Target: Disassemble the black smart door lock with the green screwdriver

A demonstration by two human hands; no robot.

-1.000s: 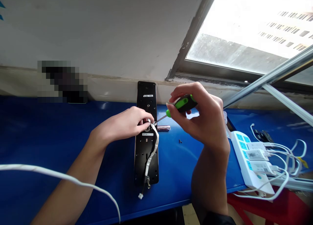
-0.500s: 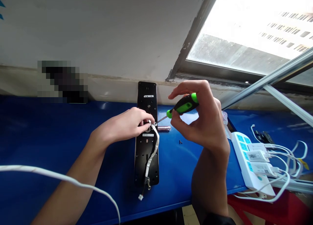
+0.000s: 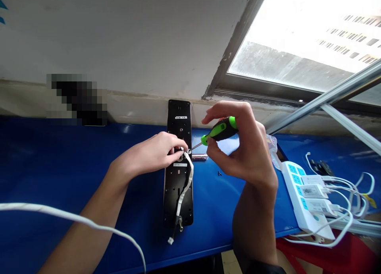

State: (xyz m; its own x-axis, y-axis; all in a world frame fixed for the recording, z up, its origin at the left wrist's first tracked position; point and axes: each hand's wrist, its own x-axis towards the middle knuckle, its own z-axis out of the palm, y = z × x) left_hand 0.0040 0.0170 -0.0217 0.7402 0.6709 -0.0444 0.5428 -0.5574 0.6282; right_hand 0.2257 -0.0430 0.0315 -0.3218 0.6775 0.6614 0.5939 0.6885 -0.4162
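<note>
A long black panel (image 3: 171,194), like a door lock plate, lies lengthwise on the blue table, with labels and small holes on its face. My left hand (image 3: 160,149) rests over its middle, thumb and forefinger pinched at the upper end of a white-wrapped cable (image 3: 187,182). That cable runs down the panel to a small white plug (image 3: 170,240) past its lower end. In my right hand (image 3: 247,147) is a green and black screwdriver (image 3: 222,130), tilted, its tip by my left fingertips at the panel's right edge. Exactly what the tip touches is too small to tell.
Small dark screws (image 3: 219,173) lie on the blue table (image 3: 143,222) right of the panel. A reddish cylinder (image 3: 200,157) sits beside the panel. To the right is a white power strip (image 3: 293,194) with several chargers. A white cable (image 3: 74,219) crosses before my left forearm.
My right hand has shifted slightly left and the screwdriver handle has turned and lowered a little. My left hand stays almost still on the cable.
</note>
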